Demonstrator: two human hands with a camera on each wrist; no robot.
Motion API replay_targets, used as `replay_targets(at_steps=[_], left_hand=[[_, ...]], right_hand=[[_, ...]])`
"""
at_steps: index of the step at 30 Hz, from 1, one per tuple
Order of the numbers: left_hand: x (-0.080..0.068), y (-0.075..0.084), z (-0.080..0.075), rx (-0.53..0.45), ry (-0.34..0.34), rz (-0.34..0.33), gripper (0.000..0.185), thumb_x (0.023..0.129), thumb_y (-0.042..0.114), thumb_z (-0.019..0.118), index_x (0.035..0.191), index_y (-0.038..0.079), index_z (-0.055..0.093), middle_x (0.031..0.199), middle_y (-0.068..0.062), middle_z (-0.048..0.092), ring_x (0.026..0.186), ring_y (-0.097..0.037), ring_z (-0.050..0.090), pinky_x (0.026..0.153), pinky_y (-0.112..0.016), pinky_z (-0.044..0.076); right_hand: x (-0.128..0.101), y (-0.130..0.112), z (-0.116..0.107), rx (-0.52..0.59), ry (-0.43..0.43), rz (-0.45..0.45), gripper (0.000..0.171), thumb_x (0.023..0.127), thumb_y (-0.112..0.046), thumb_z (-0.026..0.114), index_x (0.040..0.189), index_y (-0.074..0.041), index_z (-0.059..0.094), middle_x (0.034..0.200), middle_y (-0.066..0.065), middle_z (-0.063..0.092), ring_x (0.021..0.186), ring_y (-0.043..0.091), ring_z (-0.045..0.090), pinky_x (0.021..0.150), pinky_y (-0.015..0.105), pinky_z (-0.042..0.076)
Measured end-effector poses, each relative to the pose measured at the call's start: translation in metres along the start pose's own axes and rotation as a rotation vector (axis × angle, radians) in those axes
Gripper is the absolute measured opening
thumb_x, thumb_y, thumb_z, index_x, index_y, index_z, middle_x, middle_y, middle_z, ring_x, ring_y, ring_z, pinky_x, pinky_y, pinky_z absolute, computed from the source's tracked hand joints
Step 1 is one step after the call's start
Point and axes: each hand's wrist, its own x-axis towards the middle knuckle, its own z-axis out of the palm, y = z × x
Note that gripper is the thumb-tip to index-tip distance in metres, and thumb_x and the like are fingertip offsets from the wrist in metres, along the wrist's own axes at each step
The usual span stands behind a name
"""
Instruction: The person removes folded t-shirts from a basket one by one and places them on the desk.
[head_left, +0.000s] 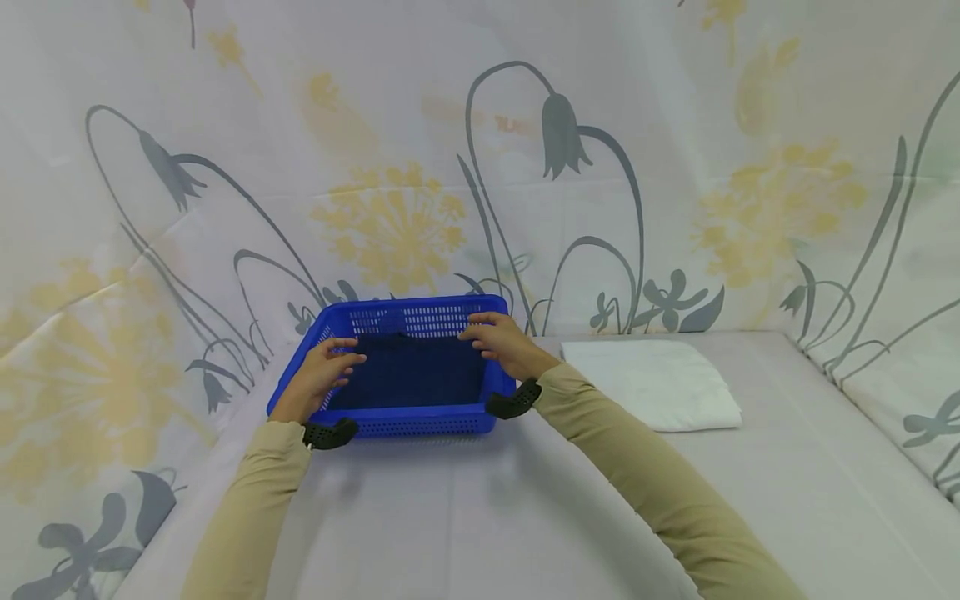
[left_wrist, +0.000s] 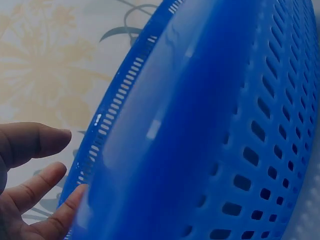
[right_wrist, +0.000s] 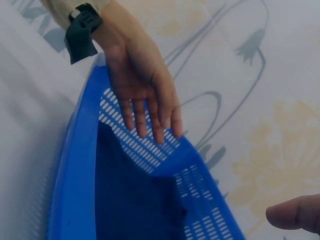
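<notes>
A blue perforated plastic basket stands on the covered table near the back left. A dark navy cloth lies flat inside it and fills the bottom. My left hand reaches over the basket's left rim with straight fingers, just above the cloth's left edge; in the right wrist view the left hand hovers over the slotted wall. My right hand lies over the far right corner, fingers lightly bent at the cloth's back edge. Only its thumb shows in the right wrist view, touching nothing. The left wrist view is filled by the basket wall.
A folded white cloth lies on the table to the right of the basket. A flower-printed sheet hangs behind and at both sides. The pale table surface stretches toward me in front of the basket.
</notes>
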Motion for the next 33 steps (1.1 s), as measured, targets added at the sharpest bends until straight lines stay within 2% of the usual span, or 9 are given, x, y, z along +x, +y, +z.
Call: replay_targets(at_steps=[5,12,20,21,24,27,28,30,33], left_hand=[[0.004,-0.005,0.000,0.017,0.012,-0.009,0.054,0.096,0.016,0.058,0.143,-0.001,0.038,0.123,-0.016,0.047,0.101,-0.025,0.049,0.089,-0.040,0.044],[0.008,-0.011,0.000,0.041,-0.007,-0.026,0.058,0.096,0.015,0.058,0.145,-0.002,0.034,0.137,-0.025,0.041,0.119,-0.038,0.042,0.095,-0.046,0.040],[0.009,-0.015,-0.004,0.113,-0.027,-0.080,0.060,0.094,0.015,0.060,0.145,-0.004,0.033,0.140,-0.026,0.036,0.118,-0.039,0.043,0.095,-0.048,0.040],[0.009,-0.016,-0.005,0.121,-0.033,-0.083,0.061,0.094,0.015,0.061,0.144,-0.005,0.033,0.135,-0.025,0.040,0.113,-0.037,0.045,0.094,-0.046,0.041],[0.010,-0.016,-0.007,0.136,-0.033,-0.094,0.061,0.092,0.014,0.062,0.143,-0.006,0.035,0.100,-0.014,0.052,0.084,-0.023,0.051,0.073,-0.033,0.046],[0.010,-0.016,-0.009,0.148,-0.026,-0.111,0.061,0.091,0.015,0.063,0.142,-0.007,0.036,0.079,-0.003,0.042,0.067,-0.014,0.041,0.056,-0.026,0.036],[0.010,-0.016,-0.009,0.149,-0.025,-0.119,0.062,0.091,0.015,0.063,0.142,-0.007,0.036,0.081,-0.004,0.045,0.069,-0.015,0.043,0.057,-0.027,0.036],[0.009,-0.016,-0.009,0.143,-0.034,-0.137,0.064,0.091,0.015,0.063,0.143,-0.006,0.034,0.102,-0.017,0.052,0.089,-0.025,0.052,0.074,-0.034,0.046],[0.007,-0.016,-0.008,0.136,-0.055,-0.161,0.066,0.091,0.016,0.062,0.145,-0.006,0.030,0.142,-0.032,0.031,0.126,-0.043,0.035,0.102,-0.054,0.033]], right_hand=[[0.004,0.003,0.005,-0.009,-0.006,0.013,0.052,0.087,-0.010,0.067,0.137,-0.005,0.051,0.130,0.010,0.053,0.100,0.022,0.052,0.082,0.031,0.044],[0.012,0.008,0.009,-0.056,0.011,0.028,0.053,0.087,-0.012,0.068,0.137,-0.005,0.050,0.137,0.013,0.048,0.118,0.031,0.048,0.095,0.042,0.041],[0.023,0.011,0.015,-0.155,0.011,0.028,0.060,0.085,-0.014,0.069,0.139,-0.003,0.047,0.144,0.015,0.042,0.132,0.034,0.037,0.103,0.048,0.035],[0.024,0.012,0.015,-0.163,0.013,0.031,0.061,0.085,-0.014,0.069,0.140,-0.003,0.046,0.145,0.015,0.041,0.133,0.034,0.036,0.103,0.048,0.034],[0.029,0.014,0.017,-0.191,0.014,0.044,0.065,0.085,-0.015,0.069,0.143,-0.004,0.043,0.147,0.016,0.039,0.133,0.034,0.036,0.103,0.049,0.035],[0.032,0.016,0.018,-0.230,0.015,0.057,0.069,0.085,-0.015,0.070,0.146,-0.006,0.040,0.148,0.017,0.037,0.131,0.035,0.038,0.101,0.050,0.037],[0.033,0.017,0.019,-0.243,0.015,0.060,0.070,0.085,-0.016,0.070,0.147,-0.007,0.039,0.148,0.017,0.037,0.130,0.035,0.039,0.100,0.050,0.038],[0.035,0.019,0.019,-0.270,0.015,0.065,0.072,0.085,-0.016,0.070,0.148,-0.008,0.036,0.148,0.017,0.037,0.128,0.034,0.041,0.098,0.049,0.039],[0.037,0.023,0.020,-0.291,0.004,0.076,0.074,0.085,-0.016,0.070,0.149,-0.007,0.034,0.148,0.017,0.036,0.128,0.034,0.040,0.098,0.050,0.040]])
